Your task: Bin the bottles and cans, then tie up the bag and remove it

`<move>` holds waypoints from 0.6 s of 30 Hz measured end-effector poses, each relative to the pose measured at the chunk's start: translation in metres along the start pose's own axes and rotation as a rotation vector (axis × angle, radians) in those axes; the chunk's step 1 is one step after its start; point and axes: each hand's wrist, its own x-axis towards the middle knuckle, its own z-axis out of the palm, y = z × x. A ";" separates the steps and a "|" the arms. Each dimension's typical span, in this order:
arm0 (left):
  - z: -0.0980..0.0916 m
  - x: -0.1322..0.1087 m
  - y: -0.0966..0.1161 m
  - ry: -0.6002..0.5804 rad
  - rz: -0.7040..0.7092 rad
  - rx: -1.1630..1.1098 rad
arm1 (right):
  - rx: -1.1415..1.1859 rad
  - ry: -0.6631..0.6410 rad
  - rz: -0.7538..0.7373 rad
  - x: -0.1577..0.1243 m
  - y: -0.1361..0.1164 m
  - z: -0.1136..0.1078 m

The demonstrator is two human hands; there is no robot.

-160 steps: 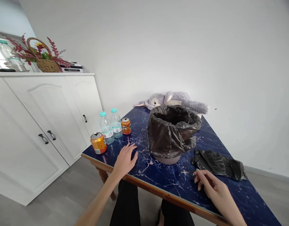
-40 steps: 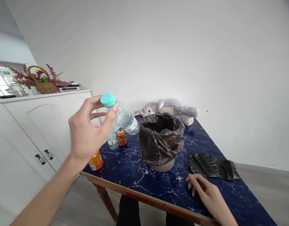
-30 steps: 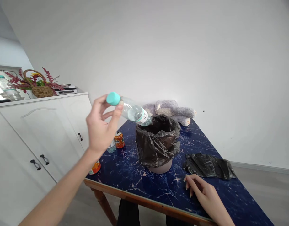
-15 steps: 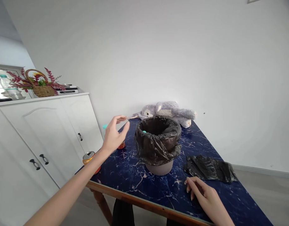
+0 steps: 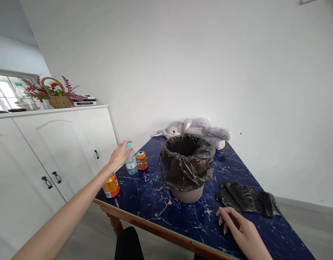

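Though partly open, left hand (image 5: pixel 120 155) around 1 teal bottle cap (image 5: pixel 128 144).

White cabinet (image 5: pixel 63 144) beside pale wall (image 5: pixel 209 65)

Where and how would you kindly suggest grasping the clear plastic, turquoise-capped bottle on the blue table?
Probably by its neck, from the upper left: the clear plastic bottle stands upright, tapering upward, with an orange metal can close on its right.

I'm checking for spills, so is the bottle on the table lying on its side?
No, the bottle stands upright beside an orange can.
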 end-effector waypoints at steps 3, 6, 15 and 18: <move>-0.013 -0.010 0.010 0.063 0.004 0.013 | 0.003 -0.010 0.008 0.001 0.001 0.000; -0.044 -0.017 0.033 0.344 0.112 -0.037 | 0.007 -0.020 0.019 0.001 0.001 0.000; -0.101 -0.039 0.166 0.517 0.588 -0.831 | -0.009 0.000 -0.018 0.000 0.012 0.001; -0.078 -0.046 0.196 0.196 0.649 -0.873 | -0.029 0.003 -0.013 0.001 0.015 0.001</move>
